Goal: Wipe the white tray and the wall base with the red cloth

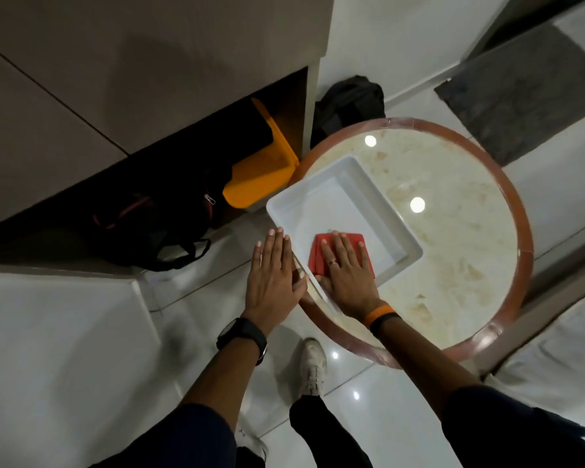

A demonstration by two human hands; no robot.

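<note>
A white rectangular tray (321, 201) lies on a round marble-topped table (453, 231), overhanging its left edge a little. A folded red cloth (348, 238) sits inside the tray at its near end. My right hand (347, 271) presses flat on the cloth, fingers spread. Beside the tray's left rim, my left hand (272, 275) is held flat with straight fingers, its thumb touching the rim. The wall base (321, 96) is the pale strip behind the table, at the foot of the cabinet.
A yellow bin (260, 163) and a black bag (152, 228) sit in the recess under the cabinet at left. Another dark bag (352, 103) lies behind the table. A dark mat (520, 96) covers floor at the upper right. My shoe (313, 366) stands on white tiles.
</note>
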